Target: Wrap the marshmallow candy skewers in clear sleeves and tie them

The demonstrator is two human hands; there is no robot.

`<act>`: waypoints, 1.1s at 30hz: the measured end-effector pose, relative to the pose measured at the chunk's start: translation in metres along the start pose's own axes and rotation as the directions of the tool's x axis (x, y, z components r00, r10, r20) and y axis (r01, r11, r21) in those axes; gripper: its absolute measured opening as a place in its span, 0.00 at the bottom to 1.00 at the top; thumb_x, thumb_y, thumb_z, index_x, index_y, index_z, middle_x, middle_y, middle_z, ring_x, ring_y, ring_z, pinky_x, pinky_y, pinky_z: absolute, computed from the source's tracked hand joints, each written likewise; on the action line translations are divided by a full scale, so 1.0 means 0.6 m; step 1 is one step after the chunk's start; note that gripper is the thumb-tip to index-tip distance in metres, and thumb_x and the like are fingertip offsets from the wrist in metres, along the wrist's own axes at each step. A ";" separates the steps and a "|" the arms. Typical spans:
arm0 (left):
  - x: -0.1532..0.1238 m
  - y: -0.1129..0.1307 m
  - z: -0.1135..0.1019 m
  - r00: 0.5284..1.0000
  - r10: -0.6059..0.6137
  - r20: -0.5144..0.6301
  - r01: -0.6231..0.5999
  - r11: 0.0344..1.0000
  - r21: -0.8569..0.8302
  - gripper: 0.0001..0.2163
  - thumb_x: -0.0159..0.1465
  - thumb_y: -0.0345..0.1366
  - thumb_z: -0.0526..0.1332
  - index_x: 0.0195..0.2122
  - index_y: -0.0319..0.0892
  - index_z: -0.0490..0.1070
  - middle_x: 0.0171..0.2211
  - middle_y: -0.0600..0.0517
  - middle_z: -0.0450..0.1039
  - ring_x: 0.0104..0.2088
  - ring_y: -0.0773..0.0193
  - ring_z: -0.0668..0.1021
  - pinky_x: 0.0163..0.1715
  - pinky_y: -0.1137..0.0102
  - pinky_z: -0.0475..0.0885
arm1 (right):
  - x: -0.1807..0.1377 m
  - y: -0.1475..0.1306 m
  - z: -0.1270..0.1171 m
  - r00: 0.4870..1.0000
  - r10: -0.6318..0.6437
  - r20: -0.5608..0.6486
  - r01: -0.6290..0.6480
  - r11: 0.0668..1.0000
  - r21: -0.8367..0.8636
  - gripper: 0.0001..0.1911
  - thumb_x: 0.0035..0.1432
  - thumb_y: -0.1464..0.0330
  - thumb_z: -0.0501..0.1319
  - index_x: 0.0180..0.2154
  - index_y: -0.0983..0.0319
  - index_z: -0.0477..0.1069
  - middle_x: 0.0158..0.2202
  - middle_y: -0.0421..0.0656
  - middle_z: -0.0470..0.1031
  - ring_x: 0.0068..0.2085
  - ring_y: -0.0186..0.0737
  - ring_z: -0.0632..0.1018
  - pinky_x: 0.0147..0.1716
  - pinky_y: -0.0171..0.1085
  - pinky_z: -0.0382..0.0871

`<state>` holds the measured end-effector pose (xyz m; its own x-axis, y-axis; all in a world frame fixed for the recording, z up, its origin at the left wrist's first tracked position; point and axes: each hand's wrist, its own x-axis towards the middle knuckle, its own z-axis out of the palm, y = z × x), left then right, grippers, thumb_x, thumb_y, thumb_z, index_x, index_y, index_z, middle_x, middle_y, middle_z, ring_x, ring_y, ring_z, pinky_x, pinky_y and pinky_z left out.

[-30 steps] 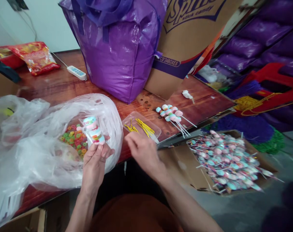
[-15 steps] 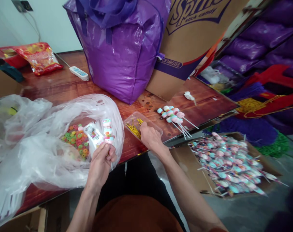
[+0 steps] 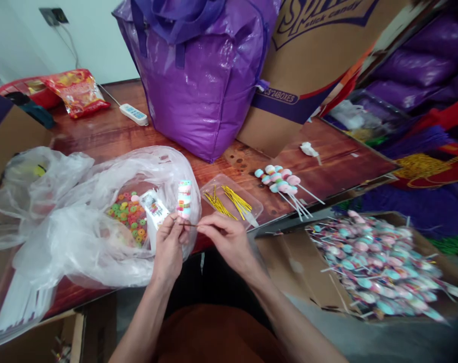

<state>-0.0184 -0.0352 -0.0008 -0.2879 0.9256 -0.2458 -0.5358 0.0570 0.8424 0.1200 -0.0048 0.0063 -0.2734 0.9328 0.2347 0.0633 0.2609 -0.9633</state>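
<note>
My left hand (image 3: 171, 244) is closed around the lower end of a wrapped marshmallow stick (image 3: 184, 199), which stands upright above the fingers. My right hand (image 3: 229, 242) pinches one end of a thin twist tie (image 3: 191, 225); its other end meets my left fingertips just under the wrapped candy. Behind my right hand, a clear plastic tray (image 3: 253, 201) holds gold twist ties (image 3: 237, 201) in two loose groups. Left of the candy, an open plastic bag (image 3: 81, 242) holds colourful ring candies (image 3: 132, 217) and a stack of printed wrappers (image 3: 154, 209).
Several unwrapped marshmallow sticks (image 3: 280, 180) lie right of the tray. A cardboard box (image 3: 289, 262) of wrapped sticks (image 3: 376, 262) stands lower right. A purple bag (image 3: 206, 91) and a tall carton (image 3: 285, 111) block the back. White sticks (image 3: 24, 307) lie at lower left.
My right hand has left the tray with a twist tie and moved left to meet my left hand at the wrapped candy. The view has shifted slightly.
</note>
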 end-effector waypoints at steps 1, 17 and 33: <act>-0.001 -0.004 -0.001 1.000 0.001 -0.001 -0.001 1.000 0.005 0.13 0.55 0.40 0.71 0.30 0.39 0.69 0.25 0.56 0.66 0.20 0.77 0.58 0.20 0.79 0.54 | -0.004 0.000 0.013 1.000 0.019 0.006 -0.019 1.000 0.022 0.07 0.60 0.68 0.63 0.30 0.60 0.77 0.28 0.39 0.75 0.31 0.34 0.74 0.33 0.33 0.66; -0.016 0.003 -0.009 0.994 0.104 0.024 -0.106 0.987 0.124 0.08 0.58 0.37 0.69 0.33 0.41 0.72 0.24 0.57 0.65 0.22 0.74 0.63 0.23 0.77 0.59 | 0.005 0.011 0.058 0.970 0.237 -0.057 -0.226 0.961 0.157 0.12 0.57 0.64 0.63 0.24 0.62 0.68 0.21 0.35 0.67 0.24 0.31 0.66 0.25 0.31 0.61; -0.021 0.044 -0.019 0.866 -0.411 0.286 0.480 0.844 -0.241 0.20 0.50 0.38 0.76 0.31 0.39 0.65 0.18 0.64 0.48 0.18 0.78 0.44 0.14 0.82 0.42 | 0.002 -0.012 0.041 0.988 -0.062 0.141 0.049 0.994 0.094 0.08 0.67 0.68 0.52 0.33 0.60 0.60 0.39 0.43 0.65 0.42 0.37 0.70 0.43 0.36 0.66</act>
<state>-0.0381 -0.0499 0.0188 0.1981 0.8849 -0.4216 -0.7812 0.4024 0.4773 0.0955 -0.0116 0.0102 -0.4094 0.8704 0.2733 -0.0409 0.2817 -0.9586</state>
